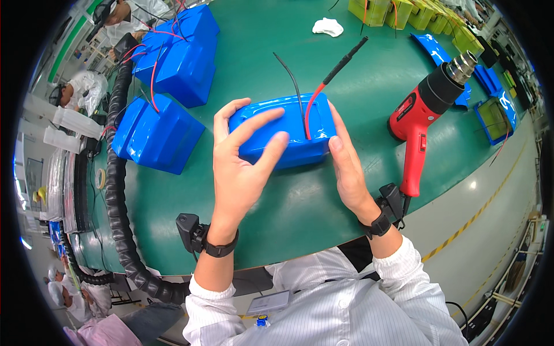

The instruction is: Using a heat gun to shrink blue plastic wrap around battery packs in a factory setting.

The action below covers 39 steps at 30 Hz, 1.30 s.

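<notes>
A battery pack (271,124) in glossy blue shrink wrap sits on the green table between my hands. From its top rise a thin black wire and a red wire (314,106) with a black sleeved end. My left hand (242,155) holds its left side, index finger and thumb spread over the top and the other fingers round the far left corner. Pressed along the right side is my right hand (348,164), thumb at the near right corner. Both hands grip the pack; its underside is hidden. A red and black heat gun (416,124) stands to the right, nozzle pointing up and away.
Several wrapped blue packs (158,132) with wires stand at the left beside a black corrugated hose (117,196). Yellow-green unwrapped packs (369,11) line the far edge, near a crumpled white cloth (328,27). Blue wrap pieces (433,49) lie far right. Co-workers sit at the left.
</notes>
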{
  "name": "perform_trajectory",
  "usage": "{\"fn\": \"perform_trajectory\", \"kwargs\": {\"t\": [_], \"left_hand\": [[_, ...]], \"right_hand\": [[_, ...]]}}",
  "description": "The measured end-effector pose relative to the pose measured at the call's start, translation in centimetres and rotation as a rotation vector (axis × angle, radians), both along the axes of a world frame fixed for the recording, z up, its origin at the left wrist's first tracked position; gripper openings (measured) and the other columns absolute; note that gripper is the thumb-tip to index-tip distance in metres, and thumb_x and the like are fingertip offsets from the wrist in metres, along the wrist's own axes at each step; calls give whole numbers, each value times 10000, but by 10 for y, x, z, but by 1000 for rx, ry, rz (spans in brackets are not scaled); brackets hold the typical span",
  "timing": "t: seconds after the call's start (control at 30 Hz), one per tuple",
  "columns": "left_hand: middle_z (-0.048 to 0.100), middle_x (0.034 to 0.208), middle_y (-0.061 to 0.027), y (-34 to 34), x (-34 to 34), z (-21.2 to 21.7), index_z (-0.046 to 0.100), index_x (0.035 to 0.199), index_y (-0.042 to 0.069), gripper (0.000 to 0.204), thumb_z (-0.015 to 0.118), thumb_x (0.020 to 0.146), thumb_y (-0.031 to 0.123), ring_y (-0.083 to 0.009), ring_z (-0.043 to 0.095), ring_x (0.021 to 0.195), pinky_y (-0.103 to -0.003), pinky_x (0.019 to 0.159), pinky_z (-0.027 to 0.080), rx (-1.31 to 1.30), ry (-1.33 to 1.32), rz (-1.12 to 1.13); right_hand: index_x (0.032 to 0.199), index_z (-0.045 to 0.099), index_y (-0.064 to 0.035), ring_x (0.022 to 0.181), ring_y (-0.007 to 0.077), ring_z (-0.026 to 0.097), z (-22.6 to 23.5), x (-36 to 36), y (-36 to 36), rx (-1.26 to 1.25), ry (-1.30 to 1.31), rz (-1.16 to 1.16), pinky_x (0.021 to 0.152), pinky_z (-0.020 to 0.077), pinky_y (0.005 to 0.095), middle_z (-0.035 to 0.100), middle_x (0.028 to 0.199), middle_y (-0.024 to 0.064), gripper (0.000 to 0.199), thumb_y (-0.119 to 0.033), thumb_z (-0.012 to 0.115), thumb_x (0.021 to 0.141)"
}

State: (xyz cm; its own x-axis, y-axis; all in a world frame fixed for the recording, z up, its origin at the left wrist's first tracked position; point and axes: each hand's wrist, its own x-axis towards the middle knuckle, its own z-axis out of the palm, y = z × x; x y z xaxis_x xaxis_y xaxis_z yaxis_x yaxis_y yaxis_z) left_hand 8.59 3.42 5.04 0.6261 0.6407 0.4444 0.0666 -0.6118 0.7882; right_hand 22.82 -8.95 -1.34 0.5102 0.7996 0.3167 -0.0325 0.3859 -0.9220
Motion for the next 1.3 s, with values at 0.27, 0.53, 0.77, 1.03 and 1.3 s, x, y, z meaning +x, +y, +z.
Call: {"fn": "perform_trajectory", "kwargs": {"t": [0.27,0.53,0.77,1.03,1.3], "left_hand": [[523,1341,-101,-5,4,7,701,1147,82,373,817,794,124,-219,515,1249,-359,1026,440,-191,5,55],[511,1390,-101,5,2,-1,630,1247,53,366,708,896,119,-213,506,1265,-350,1088,384,-194,-57,-1],[435,1474,-179,30,0,-61,291,1503,-10,744,403,1046,566,-268,399,1381,-406,1176,266,-53,-367,-12],[302,1546,-161,18,-14,-81,-33,1596,57,1208,847,827,366,-267,346,1424,-406,1181,286,-569,-348,-306],[315,1478,-255,15,-2,-92,-5,1509,-1,1238,924,724,234,-348,389,1389,-451,1152,353,-43,-135,132]], "right_hand": [[1473,316,60,1251,265,477,14,-10,14,-53,-29,-179,1091,370,389,439,1423,209,604,-324,480,1037],[1403,375,59,1238,294,474,15,-5,21,-73,-47,-246,1078,370,402,474,1348,220,532,-245,486,982],[1502,403,-14,1388,199,409,-2,-22,34,61,294,-251,1176,278,355,464,1487,103,579,-417,329,1093],[1456,466,-5,1292,199,510,8,-25,45,-11,429,-286,1108,364,348,557,1400,118,588,-430,313,1079],[1327,517,-16,1308,313,400,-47,-5,112,-210,81,-502,1126,295,423,477,1353,192,525,-432,296,1097]]}}
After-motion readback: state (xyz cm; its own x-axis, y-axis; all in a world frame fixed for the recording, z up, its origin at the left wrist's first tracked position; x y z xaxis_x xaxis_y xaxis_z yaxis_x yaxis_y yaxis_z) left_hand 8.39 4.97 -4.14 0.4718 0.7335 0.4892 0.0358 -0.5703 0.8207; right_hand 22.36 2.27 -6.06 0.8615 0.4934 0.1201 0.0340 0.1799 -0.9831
